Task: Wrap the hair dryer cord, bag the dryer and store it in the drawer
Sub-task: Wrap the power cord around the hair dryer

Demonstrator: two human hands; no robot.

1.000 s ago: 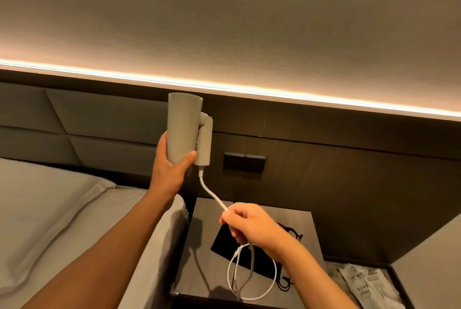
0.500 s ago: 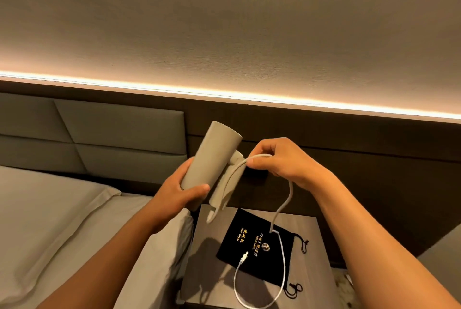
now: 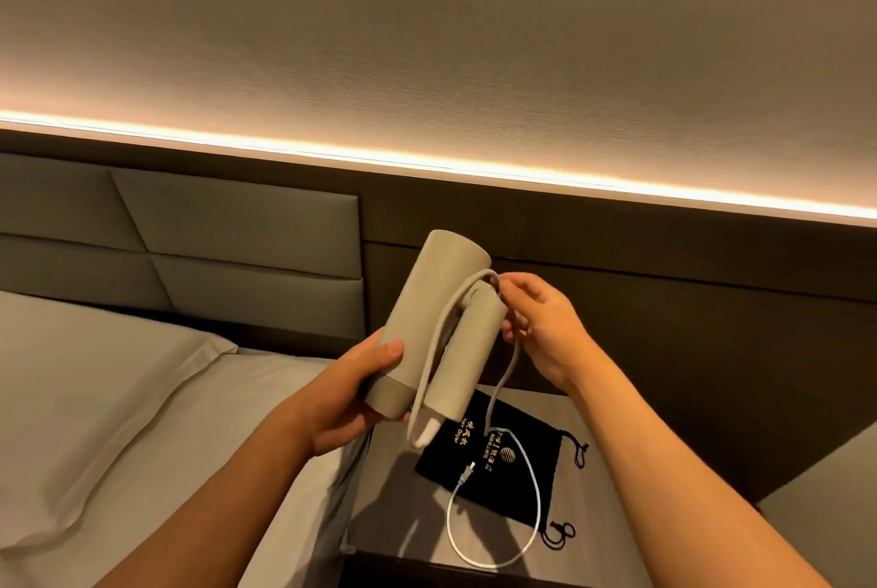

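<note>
Nearest the camera, the loose end of the cord [image 3: 493, 549] now trails in a shrinking loop over the tabletop [image 3: 389, 502], its plug [image 3: 467, 472] lying on the black drawstring bag [image 3: 517, 478] (gold lettering on it, partly readable as "Hair Dryer"). A second ago that slack hung in a bunch under the right hand low over the nightstand; now most of it has been drawn upward. Just above the bag, the left hand [image 3: 351, 397] is closed around the lower end of the hair dryer [image 3: 427, 321], gripping its barrel, which has tipped from upright to a slant toward the right. One length of cord runs from the foot of the folded handle up along the gap between handle and barrel and bends over the hinge. There the right hand [image 3: 536, 326], which has risen from the tabletop to the top of the dryer, pinches the cord between thumb and fingertips and guides it down the far side. That reads as the first turn of the wrap being laid, so the task is in its opening step: bagging has not begun, and no drawer is in view. Beyond the hands lie the bed [image 3: 118, 397], the padded headboard [image 3: 213, 236] and the lit strip [image 3: 474, 167] under the wall.
</note>
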